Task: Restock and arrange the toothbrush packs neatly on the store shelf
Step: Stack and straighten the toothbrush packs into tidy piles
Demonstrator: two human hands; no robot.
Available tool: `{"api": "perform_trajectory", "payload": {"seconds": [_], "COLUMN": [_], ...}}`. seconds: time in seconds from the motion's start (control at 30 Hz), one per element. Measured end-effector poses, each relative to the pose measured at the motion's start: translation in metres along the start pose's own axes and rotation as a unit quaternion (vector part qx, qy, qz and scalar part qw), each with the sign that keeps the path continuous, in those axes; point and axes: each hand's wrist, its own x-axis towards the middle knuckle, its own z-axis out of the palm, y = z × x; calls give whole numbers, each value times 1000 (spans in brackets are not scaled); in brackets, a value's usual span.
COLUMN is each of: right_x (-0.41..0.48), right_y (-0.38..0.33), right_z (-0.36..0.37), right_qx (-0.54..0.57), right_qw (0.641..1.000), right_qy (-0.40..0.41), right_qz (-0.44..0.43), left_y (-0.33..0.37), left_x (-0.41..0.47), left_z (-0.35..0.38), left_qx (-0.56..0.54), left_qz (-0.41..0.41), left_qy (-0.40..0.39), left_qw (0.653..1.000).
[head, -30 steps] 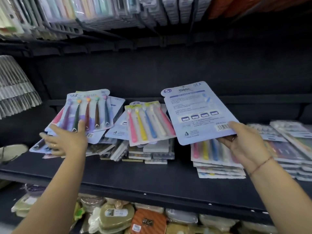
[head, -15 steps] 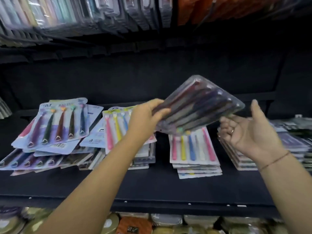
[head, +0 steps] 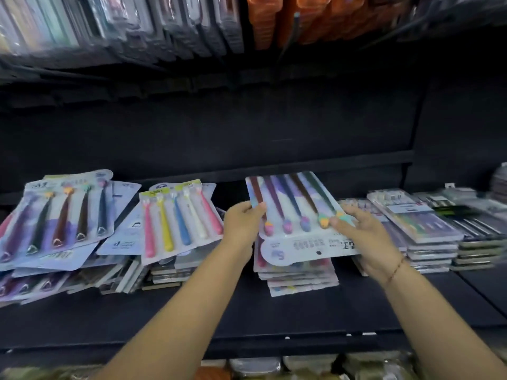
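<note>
A toothbrush pack point(head: 295, 209) with dark-handled brushes lies face up on top of the middle stack point(head: 300, 278), its header card toward me. My left hand point(head: 241, 223) grips the pack's left edge. My right hand point(head: 362, 231) holds its right side, fingers laid over the brush heads and thumb below. To the left, a stack topped by a pack of pastel brushes point(head: 178, 218) and a messy fanned pile of dark-brush packs point(head: 60, 215) rest on the black shelf point(head: 192, 311).
Flat stacks of narrower packs point(head: 419, 229) fill the shelf's right side. More packs hang from hooks above point(head: 137, 23), with orange ones point(head: 288, 17) to the right. A lower shelf with bagged goods point(head: 274, 366) shows under the front edge.
The dark-brush pack, held tilted in the air by my left hand, has come down flat onto the middle stack. My right hand, open beside it before, now holds its right side.
</note>
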Motion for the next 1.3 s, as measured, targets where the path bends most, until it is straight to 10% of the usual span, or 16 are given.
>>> {"api": "perform_trajectory", "payload": {"seconds": [0.27, 0.67, 1.3], "right_x": [-4, -29, -151], "right_y": [-22, -13, 53], "right_z": [-70, -48, 93], "right_qx": [-75, 134, 119], "right_qw": [967, 956, 911], "right_qy": [-199, -96, -237], "right_qz": [144, 243, 316], "left_y": [-33, -81, -111], "left_x": [-23, -93, -180], "left_z": [-18, -82, -224], "left_qx": [-103, -176, -175], "left_qz": [-118, -272, -265], "left_qy": [-55, -138, -27], "left_qw": [986, 936, 948]}}
